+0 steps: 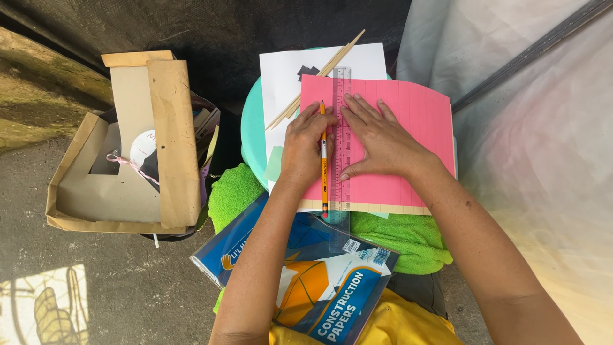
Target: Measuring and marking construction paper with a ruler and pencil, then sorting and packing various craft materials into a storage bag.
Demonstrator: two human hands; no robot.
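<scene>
On the pink ruled sheet (pixel 408 128), the clear ruler (pixel 341 147) is pressed flat by the open right hand (pixel 383 140); beside its edge, an orange pencil (pixel 324 163) is pinched in the left hand's (pixel 305 150) grip. Firm, even pressure should be kept.

The pink sheet (pixel 396 128) is matt paper, smooth, with thin ruled lines. The ruler (pixel 341 160) on it is clear plastic, a little shiny. The pencil (pixel 324 172) looks like painted wood with a smooth yellow coat. The thin sticks (pixel 306 96) are pale bare wood, maybe bamboo. The white sheet (pixel 281 70) is plain matt paper. The green towel (pixel 408 236) is fluffy, rough cloth. The paper pack (pixel 319 281) has a glossy plastic wrap. The box (pixel 153 147) is matt brown cardboard. The stool top (pixel 252 134) seems smooth plastic.
</scene>
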